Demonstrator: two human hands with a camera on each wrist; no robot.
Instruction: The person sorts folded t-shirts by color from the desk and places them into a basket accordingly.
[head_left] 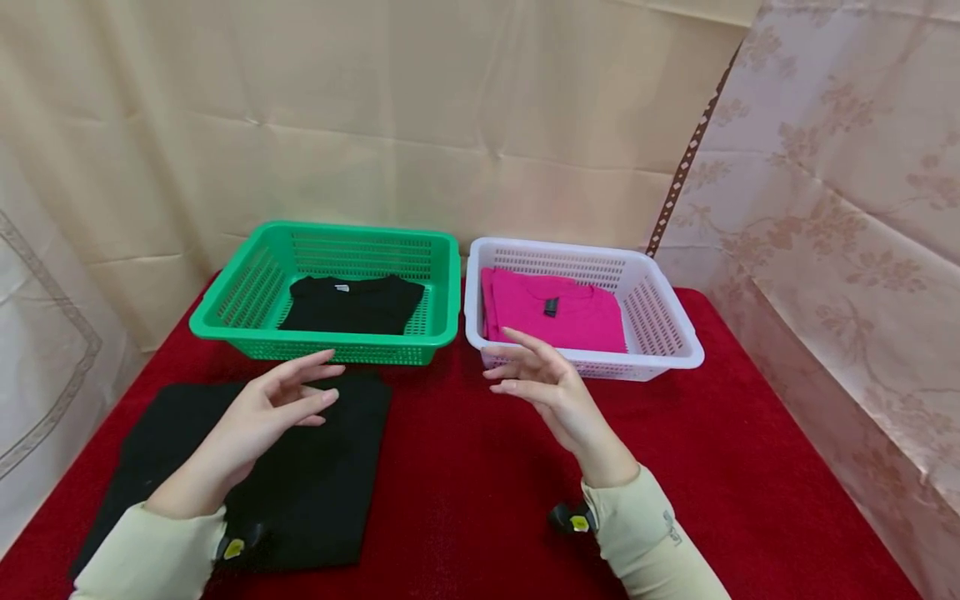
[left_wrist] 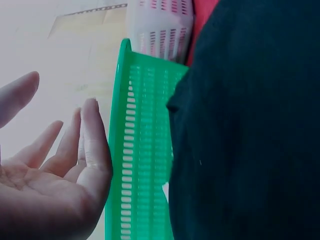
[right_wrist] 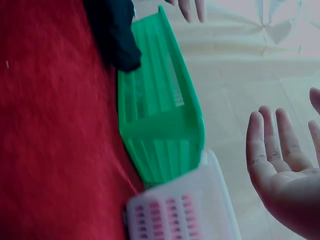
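A folded black garment (head_left: 315, 483) lies flat on the red cloth at the left, in front of the green basket (head_left: 330, 339). Above its far part hovers my left hand (head_left: 262, 412), fingers loosely bent with nothing in them. My right hand (head_left: 551, 396) is raised in front of the white basket (head_left: 667, 361), likewise holding nothing. Inside the green basket rests a folded black shirt (head_left: 352, 307) with a white neck label. The white basket contains folded bright pink shirts (head_left: 585, 321), the top one with a dark label. Both wrist views show relaxed, bare fingers.
Red cloth (head_left: 465, 500) covers the table. A beige curtain (head_left: 420, 125) hangs behind the two baskets, which stand side by side at the back. Flowered fabric (head_left: 847, 208) drapes along the right side, and white fabric (head_left: 52, 333) along the left.
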